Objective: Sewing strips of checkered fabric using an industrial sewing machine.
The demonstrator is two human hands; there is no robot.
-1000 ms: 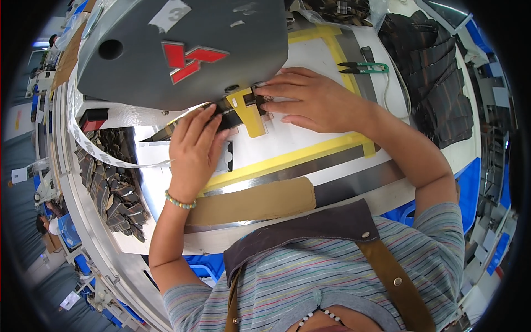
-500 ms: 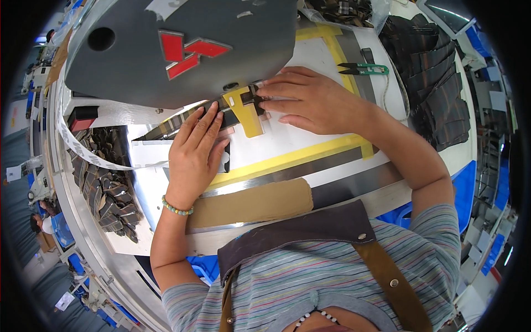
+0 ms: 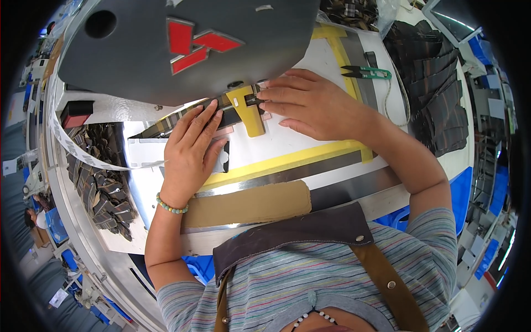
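Under the grey sewing machine head (image 3: 133,50) lies a strip of plaid fabric (image 3: 159,127) with a dark zipper (image 3: 228,108) along it. My left hand (image 3: 188,145), with a beaded bracelet at the wrist, rests on the strip with its fingers stretched out. To the right, my right hand (image 3: 318,105) lies with extended fingers touching the zipper's right end. Between the hands, a yellow plate (image 3: 251,117) stands across the zipper. The machine head hides the needle area.
Cut plaid pieces lie in piles at the left (image 3: 99,182) and right (image 3: 434,88). Green-handled thread snips (image 3: 366,72) lie beyond my right hand. Yellow tape (image 3: 287,157) borders the white work surface. A brown pad (image 3: 249,203) sits along the near edge. White tape (image 3: 83,156) loops at the left.
The view has shifted slightly, so the machine head appears further right. Both hands stay in nearly the same places on the strip and zipper.
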